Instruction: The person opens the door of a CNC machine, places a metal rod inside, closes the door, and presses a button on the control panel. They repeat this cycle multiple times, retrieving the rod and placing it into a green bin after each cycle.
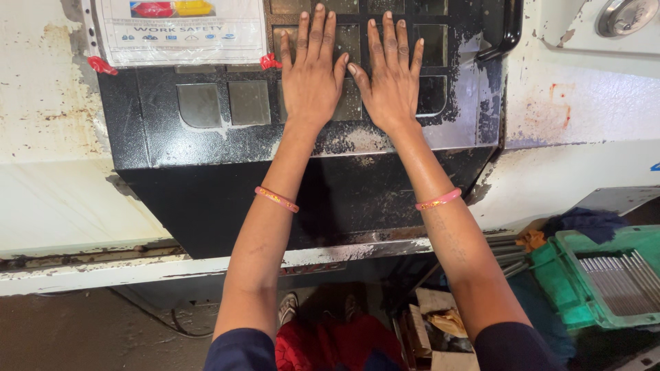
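My left hand (313, 75) and my right hand (392, 79) lie flat side by side, fingers spread, on the black sliding door (206, 148) of a worn white machine (41, 124). Both palms press against the door's upper part, over its small square windows (247, 103). Neither hand holds anything. Each wrist carries a thin pink bangle (276, 199). A black handle (510, 31) sits on the door's right edge, a little right of my right hand.
A laminated paper sheet (180, 31) is taped at the door's top left. A green crate (605, 282) with several metal rods stands at the lower right, beside cardboard boxes (433, 323) on the floor. A round gauge (625, 15) sits top right.
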`<state>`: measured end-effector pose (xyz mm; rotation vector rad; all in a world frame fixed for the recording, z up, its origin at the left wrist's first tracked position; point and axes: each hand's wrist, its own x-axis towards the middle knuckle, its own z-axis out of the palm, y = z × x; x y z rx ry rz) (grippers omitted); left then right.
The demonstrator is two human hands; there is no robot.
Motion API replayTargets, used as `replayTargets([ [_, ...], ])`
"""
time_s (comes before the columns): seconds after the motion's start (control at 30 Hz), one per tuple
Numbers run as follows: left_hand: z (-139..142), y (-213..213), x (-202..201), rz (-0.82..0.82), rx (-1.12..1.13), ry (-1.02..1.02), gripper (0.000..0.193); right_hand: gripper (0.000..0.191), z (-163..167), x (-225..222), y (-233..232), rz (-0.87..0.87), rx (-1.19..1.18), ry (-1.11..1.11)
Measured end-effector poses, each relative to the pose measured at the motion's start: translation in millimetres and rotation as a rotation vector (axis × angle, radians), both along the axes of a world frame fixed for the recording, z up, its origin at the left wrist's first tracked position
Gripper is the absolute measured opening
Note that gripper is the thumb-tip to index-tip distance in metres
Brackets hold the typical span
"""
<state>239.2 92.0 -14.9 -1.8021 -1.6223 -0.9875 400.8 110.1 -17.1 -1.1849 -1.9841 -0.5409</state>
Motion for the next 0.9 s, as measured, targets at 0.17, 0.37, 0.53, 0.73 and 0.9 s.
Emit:
replayTargets([
  [0.17,0.8,-0.5,0.1,0.001,-0.002,-0.001,0.063,0.074,1.3,0.1,-1.0,-0.006,-0.019,-0.003],
  [0.37,0.6,-0.6,0.4,0.005,-0.015,0.001,0.063,0.073,0.9,-1.1,-0.8,-0.009,-0.023,-0.004],
  [0.53,0.3,0.1,0.3,0.005,-0.001,0.008,0.063,0.074,0.8,-0.5,-0.5,-0.009,-0.021,-0.004],
  [0.73,0.2,0.0,-0.3,0.0,-0.005,0.003,0.063,0.074,0.9,0.4,-0.8,-0.008,-0.023,-0.007],
  [0.9,0.0,-0.4,-0.2,-0.011,0.006,-0.004,0.063,0.074,1.3,-0.2,-0.9,-0.003,-0.018,-0.004],
])
